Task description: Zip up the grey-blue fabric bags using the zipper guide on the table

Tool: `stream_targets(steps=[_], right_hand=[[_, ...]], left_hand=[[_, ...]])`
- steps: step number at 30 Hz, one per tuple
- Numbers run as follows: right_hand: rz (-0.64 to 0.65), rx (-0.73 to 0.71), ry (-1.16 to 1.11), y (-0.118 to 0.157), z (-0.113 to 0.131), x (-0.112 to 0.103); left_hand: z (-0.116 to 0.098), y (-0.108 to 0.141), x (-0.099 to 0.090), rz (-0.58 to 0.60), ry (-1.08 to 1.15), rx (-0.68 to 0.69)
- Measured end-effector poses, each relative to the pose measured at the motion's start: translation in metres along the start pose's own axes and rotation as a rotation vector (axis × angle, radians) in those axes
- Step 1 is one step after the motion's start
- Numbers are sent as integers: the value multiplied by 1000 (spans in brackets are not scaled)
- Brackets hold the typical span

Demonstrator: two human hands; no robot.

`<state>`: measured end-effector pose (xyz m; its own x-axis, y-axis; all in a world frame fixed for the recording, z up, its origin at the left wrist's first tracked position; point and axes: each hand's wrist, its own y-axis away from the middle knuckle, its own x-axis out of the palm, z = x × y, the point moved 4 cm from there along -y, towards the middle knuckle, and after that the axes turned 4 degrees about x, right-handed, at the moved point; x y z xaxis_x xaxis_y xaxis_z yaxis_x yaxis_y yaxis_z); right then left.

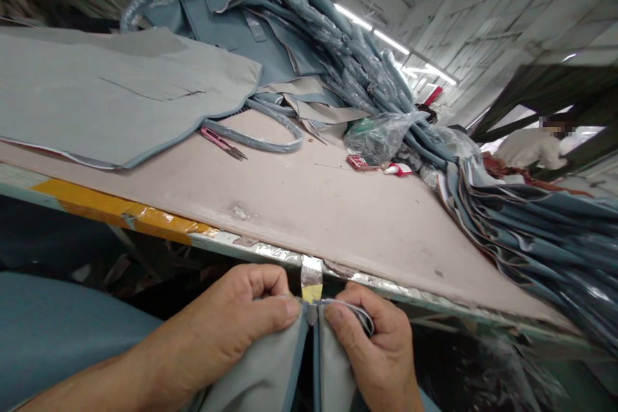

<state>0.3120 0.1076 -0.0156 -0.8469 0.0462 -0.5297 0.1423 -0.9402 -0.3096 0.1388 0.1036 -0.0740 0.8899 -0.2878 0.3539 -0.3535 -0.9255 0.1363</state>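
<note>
Just below the table's front edge, my left hand [241, 312] pinches a grey fabric piece [270, 360] with a blue bound edge. My right hand [374, 341] grips a second grey bound edge [333, 367] beside it, thumb on top and a folded strip showing behind the fingers. The two blue edges run side by side with a narrow dark gap below. Between them, at the top, sits a small grey piece whose kind I cannot make out. A strip of silver and yellow tape [311, 278] hangs from the table edge directly above.
On the table [299, 206] lie pink-handled thread snips [223, 143], a large grey panel [120, 90] and a red-and-white small bottle [397, 169]. Plastic-wrapped blue pieces [347, 45] are heaped behind. Folded blue fabric [531, 232] fills the right side. A person [531, 145] is at the far right.
</note>
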Motion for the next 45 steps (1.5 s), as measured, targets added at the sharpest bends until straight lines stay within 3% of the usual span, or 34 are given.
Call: stream_targets(steps=[5,13,22,28,45], right_hand=[[135,-60,32,-5,0,-1],[166,-87,21,-5,2,-3],[176,-58,39,-4,-7,-4],[149,-43,32,-4,-4,-4],[98,-29,-22,-8,5,0]], left_hand=[[-8,6,3,-37,29,-18],[-14,9,5,-54,65,0],[-1,5,1,-3,47,-3],[-11,7,4,-29,-5,-21],[-9,5,5,-169,-220,63]])
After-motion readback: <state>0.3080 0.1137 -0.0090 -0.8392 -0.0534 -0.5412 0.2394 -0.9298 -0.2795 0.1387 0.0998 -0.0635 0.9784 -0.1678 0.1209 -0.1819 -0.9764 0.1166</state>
